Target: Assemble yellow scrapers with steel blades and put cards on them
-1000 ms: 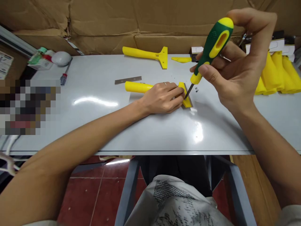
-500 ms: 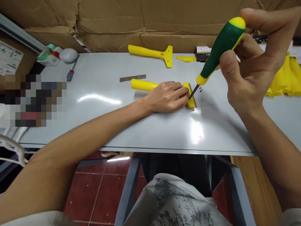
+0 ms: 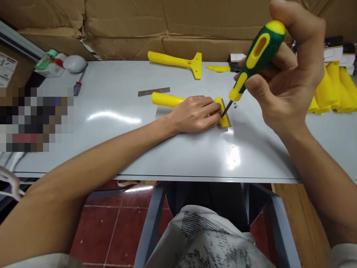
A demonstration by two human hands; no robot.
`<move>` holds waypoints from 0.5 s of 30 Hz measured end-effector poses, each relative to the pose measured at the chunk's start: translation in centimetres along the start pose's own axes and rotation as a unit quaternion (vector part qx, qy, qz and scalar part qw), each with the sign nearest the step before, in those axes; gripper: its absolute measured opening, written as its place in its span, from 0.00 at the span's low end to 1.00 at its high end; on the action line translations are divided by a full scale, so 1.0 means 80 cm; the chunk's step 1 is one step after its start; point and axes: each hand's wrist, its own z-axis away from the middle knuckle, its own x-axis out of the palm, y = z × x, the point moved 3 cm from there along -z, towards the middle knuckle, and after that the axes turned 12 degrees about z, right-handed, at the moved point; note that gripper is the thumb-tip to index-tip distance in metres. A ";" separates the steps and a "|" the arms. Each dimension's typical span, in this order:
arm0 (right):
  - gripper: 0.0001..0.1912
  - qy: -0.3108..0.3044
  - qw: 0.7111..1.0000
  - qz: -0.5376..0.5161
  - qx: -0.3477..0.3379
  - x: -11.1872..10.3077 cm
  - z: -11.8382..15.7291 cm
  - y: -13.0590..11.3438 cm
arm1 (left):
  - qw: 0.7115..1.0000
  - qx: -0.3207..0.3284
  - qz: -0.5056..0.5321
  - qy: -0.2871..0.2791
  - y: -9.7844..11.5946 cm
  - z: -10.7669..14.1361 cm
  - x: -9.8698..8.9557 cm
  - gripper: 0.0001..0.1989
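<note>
My left hand [image 3: 196,114] is closed around a yellow scraper [image 3: 167,99], pressing it flat on the table [image 3: 117,149]. Its handle points left, and a metal blade shows along the head's right edge. In my right hand [image 3: 290,82] is a screwdriver [image 3: 258,52] with a green and yellow handle. It slants down to the left, and its tip meets the scraper head beside my left fingertips. The thumb and fingers grip the handle, one finger resting by its top end. Small metal bits [image 3: 235,105] lie just right of the head.
A loose blade [image 3: 154,91] and another yellow scraper [image 3: 175,61] lie farther back. Several yellow handles [image 3: 331,89] are piled at the right. A small screwdriver [image 3: 78,87] lies near a white rounded object [image 3: 75,64] at the back left. Cardboard [image 3: 125,26] stands behind the table.
The screwdriver handle has turned, so its yellow inset now faces me. My right fingers have shifted around it. My left hand keeps its hold on the scraper; the whole view has moved slightly.
</note>
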 end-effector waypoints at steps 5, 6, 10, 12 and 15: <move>0.36 -0.040 0.999 0.002 0.034 -0.002 0.002 -0.002 | 0.999 0.028 -0.004 0.025 0.003 -0.002 -0.006 0.15; 0.40 -0.022 0.999 0.030 0.031 -0.002 0.003 -0.002 | 0.999 0.027 -0.008 0.015 0.003 -0.002 -0.006 0.15; 0.34 -0.008 0.999 0.044 0.019 -0.001 0.003 -0.004 | 0.999 0.036 -0.013 0.020 0.004 -0.004 -0.009 0.15; 0.28 -0.034 0.999 -0.006 0.025 0.001 0.001 -0.003 | 0.998 0.037 -0.005 0.047 0.003 -0.006 -0.012 0.14; 0.26 -0.008 0.998 -0.061 0.002 0.002 -0.004 0.004 | 0.998 0.030 0.001 0.061 0.003 -0.008 -0.014 0.14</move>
